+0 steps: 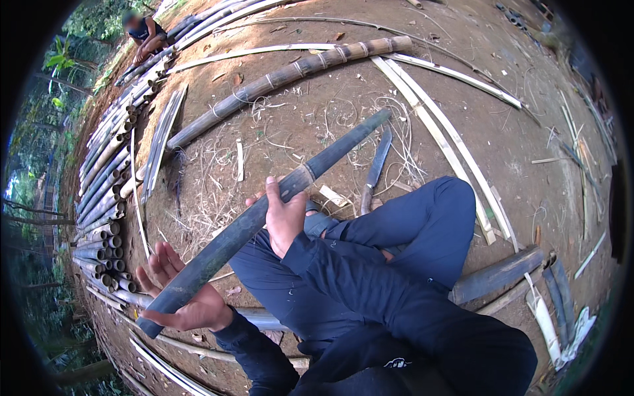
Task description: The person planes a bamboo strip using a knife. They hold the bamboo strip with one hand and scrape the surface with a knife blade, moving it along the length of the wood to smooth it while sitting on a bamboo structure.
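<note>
A long dark split bamboo piece [231, 244] lies slantwise across my lap, its far end up to the right and its near end down to the left. My right hand [285, 216] grips it just below a pale node, thumb on top. At the lower end it rests in the fork of my left hand [191, 300], thumb across it and the other fingers spread beyond its edge. On the ground past my knees lies a machete [378, 162] with a dark blade and a worn handle, apart from both hands.
A thick bamboo pole [284, 78] lies ahead, beside pale split strips [436, 135]. Thin shavings [205, 204] litter the ground. Stacked bamboo poles [105, 198] line the left side. A person [146, 36] sits far left. A bamboo section [498, 274] lies right of my leg.
</note>
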### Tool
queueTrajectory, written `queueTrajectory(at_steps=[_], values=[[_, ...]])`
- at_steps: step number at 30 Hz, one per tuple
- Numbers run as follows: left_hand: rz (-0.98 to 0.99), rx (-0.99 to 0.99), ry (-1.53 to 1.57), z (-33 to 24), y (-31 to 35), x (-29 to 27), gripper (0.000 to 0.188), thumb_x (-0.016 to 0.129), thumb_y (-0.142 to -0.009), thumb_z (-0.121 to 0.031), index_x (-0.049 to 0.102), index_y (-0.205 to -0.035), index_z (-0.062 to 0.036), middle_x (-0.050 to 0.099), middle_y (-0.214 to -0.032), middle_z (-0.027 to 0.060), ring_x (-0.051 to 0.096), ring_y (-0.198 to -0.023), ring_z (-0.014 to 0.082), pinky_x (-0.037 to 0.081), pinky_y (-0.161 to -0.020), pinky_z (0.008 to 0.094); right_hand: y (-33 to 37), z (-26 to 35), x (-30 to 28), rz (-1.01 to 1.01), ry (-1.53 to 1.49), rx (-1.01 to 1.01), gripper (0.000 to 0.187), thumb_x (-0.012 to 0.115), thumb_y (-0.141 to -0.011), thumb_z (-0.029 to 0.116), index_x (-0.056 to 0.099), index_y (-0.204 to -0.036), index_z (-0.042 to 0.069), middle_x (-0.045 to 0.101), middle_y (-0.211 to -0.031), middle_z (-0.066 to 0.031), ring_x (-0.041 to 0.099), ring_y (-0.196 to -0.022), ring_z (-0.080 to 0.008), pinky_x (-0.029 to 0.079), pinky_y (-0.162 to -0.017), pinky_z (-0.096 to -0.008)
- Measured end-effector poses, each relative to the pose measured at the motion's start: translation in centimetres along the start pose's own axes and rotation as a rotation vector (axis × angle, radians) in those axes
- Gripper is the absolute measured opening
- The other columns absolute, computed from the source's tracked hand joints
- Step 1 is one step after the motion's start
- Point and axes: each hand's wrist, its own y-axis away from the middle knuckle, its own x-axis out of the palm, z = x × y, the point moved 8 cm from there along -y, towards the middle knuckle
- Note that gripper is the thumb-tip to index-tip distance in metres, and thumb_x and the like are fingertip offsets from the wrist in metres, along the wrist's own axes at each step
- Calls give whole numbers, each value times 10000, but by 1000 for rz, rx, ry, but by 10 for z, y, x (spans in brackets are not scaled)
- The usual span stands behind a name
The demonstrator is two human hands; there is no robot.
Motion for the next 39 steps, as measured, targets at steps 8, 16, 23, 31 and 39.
queueTrajectory(at_steps=[8, 16, 23, 31, 39], values=[[214, 62, 67, -47, -49, 37, 402, 443, -1039, -305, 342, -676, -167, 265, -495, -42, 248, -411, 76, 246, -477, 252, -62, 10, -96, 274, 810, -15, 559, 466, -1017, 514, 599, -871, -9, 663, -693, -107, 673, -550, -193, 516, -462, -271], [108, 244, -40, -100, -66, 61, 462, 427, -941, -497, 339, -695, -116, 296, -574, 3, 284, -471, 118, 256, -486, 276, -149, 43, -247, -342, 1970, 24, 630, 712, -853, 206, 352, -1342, 38, 380, -1309, -253, 429, -1249, -436, 440, -989, -558], [-72, 542, -336, -112, -68, 62, 628, 323, -883, -707, 368, -782, -89, 344, -683, 46, 308, -505, 164, 269, -455, 305, -173, 46, -267, -644, 1749, -24, 570, 647, -870, 67, 302, -1324, 50, 374, -1234, -231, 466, -1165, -436, 467, -945, -533], [-123, 593, -336, -108, -68, 56, 611, 275, -948, -680, 364, -823, -89, 345, -683, 46, 302, -513, 154, 269, -457, 289, -172, 70, -263, -562, 1329, -297, 486, 618, -893, 239, 434, -1239, -48, 565, -1131, -319, 565, -1134, -428, 457, -967, -488], [-208, 625, -364, -103, -69, 55, 636, 307, -963, -714, 358, -849, -90, 380, -693, 54, 311, -518, 155, 290, -464, 279, -84, 98, -148, -5, 1212, -549, 335, 540, -958, 158, 528, -1225, -46, 659, -932, -281, 662, -849, -433, 520, -732, -475]])
